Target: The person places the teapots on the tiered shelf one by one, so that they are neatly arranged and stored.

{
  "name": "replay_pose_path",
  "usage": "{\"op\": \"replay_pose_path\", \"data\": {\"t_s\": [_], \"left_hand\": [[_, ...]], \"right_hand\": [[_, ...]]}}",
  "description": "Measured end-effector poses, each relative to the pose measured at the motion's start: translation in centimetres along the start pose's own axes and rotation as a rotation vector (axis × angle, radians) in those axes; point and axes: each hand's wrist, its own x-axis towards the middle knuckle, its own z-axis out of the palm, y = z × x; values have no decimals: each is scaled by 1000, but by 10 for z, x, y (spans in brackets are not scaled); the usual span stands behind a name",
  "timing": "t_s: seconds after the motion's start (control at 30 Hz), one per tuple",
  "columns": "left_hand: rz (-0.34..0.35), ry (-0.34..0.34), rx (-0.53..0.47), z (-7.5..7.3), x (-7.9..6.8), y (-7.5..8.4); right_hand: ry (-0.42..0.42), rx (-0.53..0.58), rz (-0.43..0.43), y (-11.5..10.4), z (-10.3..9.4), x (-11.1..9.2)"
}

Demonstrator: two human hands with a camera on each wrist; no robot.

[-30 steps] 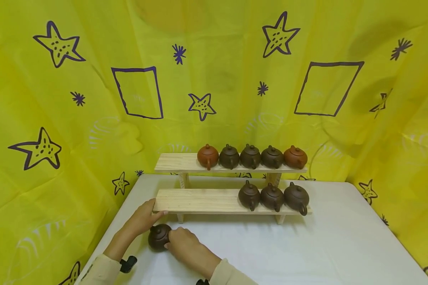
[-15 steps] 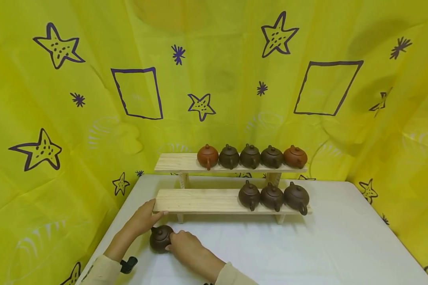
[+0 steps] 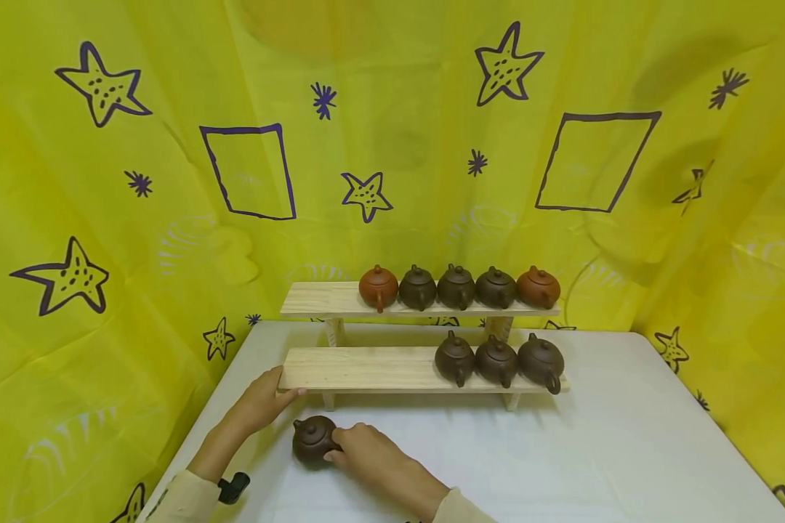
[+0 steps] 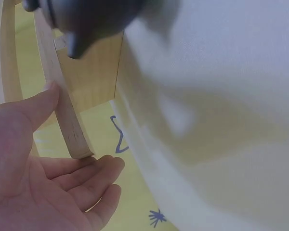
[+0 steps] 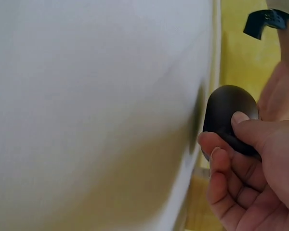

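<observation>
A dark brown teapot (image 3: 312, 442) is in my right hand (image 3: 378, 457), which pinches it at the handle side between thumb and fingers. Its spout points left, and the lid is on. In the right wrist view the thumb lies against the dark teapot body (image 5: 226, 106), low over the white cloth. My left hand (image 3: 262, 402) holds the left end of the lower wooden shelf (image 3: 360, 368), thumb along the front edge and fingers curled at the end. The left wrist view shows this grip on the board (image 4: 70, 118), with the blurred teapot above it.
On the lower shelf's right half stand three dark teapots, the middle one (image 3: 496, 361) between two others. The upper shelf (image 3: 320, 298) bears several teapots, with a reddish one (image 3: 378, 288) at each end of the row. A yellow patterned curtain (image 3: 392, 131) surrounds the white table (image 3: 595, 450).
The right hand has carried the teapot a short way to the right, away from the left hand. The left hand keeps its hold on the shelf end.
</observation>
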Motion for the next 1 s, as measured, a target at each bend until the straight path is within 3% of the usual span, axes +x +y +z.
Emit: {"op": "replay_pose_path", "data": {"t_s": [0.13,0.33,0.53,0.77,1.0], "left_hand": [[-1,0,3,1,-1,-1],[2,1,-2,1,-1,-3],[-14,-4,-10,0,0,-1],[-9,-11,-15,1,1,-1],[-19,-19,-10,2,2,-2]], "right_hand": [[45,-9,-15,5,-13,-6],[76,91,-21,11,-40,-13],[174,137,-23,19,-64,-15],[328,117,66,34,-78,-16],[474,57,165,51,-81,-18]]}}
